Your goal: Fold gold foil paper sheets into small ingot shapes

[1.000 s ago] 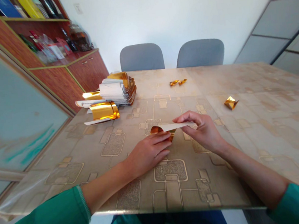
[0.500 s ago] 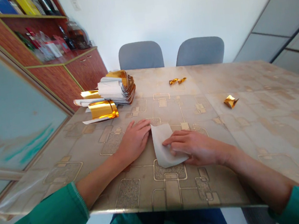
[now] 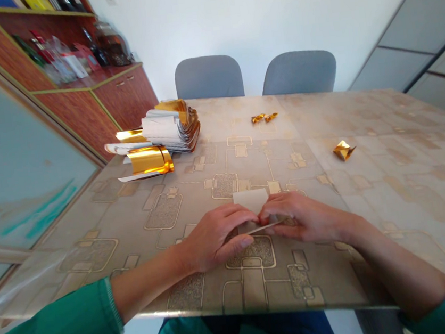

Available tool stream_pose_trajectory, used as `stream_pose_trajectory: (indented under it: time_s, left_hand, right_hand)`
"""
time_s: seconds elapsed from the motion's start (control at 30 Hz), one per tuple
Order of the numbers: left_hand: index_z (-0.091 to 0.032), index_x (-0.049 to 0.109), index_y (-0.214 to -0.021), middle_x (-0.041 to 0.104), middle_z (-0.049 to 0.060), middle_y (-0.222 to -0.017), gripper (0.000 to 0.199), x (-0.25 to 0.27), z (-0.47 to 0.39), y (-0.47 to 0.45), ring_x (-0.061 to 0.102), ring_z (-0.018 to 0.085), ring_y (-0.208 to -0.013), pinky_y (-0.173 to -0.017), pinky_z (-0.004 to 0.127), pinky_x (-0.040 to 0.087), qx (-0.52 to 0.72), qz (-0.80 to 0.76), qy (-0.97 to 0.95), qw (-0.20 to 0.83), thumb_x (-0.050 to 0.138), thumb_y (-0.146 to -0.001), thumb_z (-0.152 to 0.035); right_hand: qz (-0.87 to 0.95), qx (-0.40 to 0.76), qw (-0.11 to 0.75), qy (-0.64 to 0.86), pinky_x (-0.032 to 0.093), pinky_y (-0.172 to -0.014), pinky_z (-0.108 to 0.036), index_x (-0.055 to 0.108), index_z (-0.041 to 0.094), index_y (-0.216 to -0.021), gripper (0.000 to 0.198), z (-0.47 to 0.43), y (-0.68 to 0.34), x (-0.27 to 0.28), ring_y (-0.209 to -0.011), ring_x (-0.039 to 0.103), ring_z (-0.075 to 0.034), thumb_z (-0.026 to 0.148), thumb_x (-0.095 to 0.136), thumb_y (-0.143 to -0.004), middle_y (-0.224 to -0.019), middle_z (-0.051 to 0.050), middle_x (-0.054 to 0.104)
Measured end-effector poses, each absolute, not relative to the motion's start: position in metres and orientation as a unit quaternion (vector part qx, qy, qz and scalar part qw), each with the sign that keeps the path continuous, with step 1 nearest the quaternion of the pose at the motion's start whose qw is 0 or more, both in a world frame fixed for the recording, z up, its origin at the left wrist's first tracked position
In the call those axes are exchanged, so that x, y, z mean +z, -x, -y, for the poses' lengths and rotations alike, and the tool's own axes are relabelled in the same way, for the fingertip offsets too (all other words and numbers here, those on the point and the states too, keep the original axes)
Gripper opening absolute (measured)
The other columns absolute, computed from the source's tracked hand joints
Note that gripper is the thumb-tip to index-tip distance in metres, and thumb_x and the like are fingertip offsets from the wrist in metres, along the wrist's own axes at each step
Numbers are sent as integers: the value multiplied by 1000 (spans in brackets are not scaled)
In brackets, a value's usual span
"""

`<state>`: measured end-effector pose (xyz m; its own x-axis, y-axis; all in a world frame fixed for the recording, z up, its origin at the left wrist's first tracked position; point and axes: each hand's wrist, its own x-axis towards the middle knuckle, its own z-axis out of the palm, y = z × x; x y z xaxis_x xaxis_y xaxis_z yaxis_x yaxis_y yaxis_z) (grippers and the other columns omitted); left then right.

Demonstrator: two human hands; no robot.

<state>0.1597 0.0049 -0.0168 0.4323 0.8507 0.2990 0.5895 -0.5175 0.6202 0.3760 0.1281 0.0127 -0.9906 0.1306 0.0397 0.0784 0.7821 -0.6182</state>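
Note:
A pale sheet of paper (image 3: 250,199) lies on the table in front of me, its far part flat and its near edge lifted and bent up. At the left end of that edge my left hand (image 3: 223,235) holds it, thumb on the near side and fingers over the top. My right hand (image 3: 302,214) pinches the right end, its fingers curled. The fingertips of both hands come close together at the middle of the sheet. Part of the paper is hidden under the fingers.
A stack of gold foil paper (image 3: 166,132) with white backs stands at the back left, a curled gold sheet (image 3: 150,161) before it. Two small folded gold pieces (image 3: 264,118) lie at the back, another folded gold piece (image 3: 343,150) at the right. Grey chairs (image 3: 209,78) stand beyond.
My left hand has moved right and nearer, from beside the sheet onto its near edge. My right hand now pinches that edge, which has risen off the table.

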Motion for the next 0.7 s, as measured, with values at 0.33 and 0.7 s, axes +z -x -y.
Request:
stream_pose_trajectory:
  time_s: [0.33, 0.7]
  left_hand:
    - [-21, 46, -107, 58, 12, -123, 18, -27, -4, -161, 57, 22, -115, -94, 40, 51, 391, -498, -743, 218, 51, -94, -33]
    - [-19, 49, -121, 43, 14, -145, 26, -24, -9, -161, 46, 25, -133, -104, 44, 50, 345, -532, -761, 136, 50, -95, -22]
  right_hand:
    - [912, 353, 108, 179, 38, -60, -23, 67, 20, -86, 16, -140, -368, -9, -64, 57, -11, 33, 59, -92, -73, 1, 66]
    - [940, 233, 139, 207, 40, -70, -28, 65, 18, -84, 11, -139, -358, -17, -76, 57, -17, 23, 62, -93, -78, -3, 67]
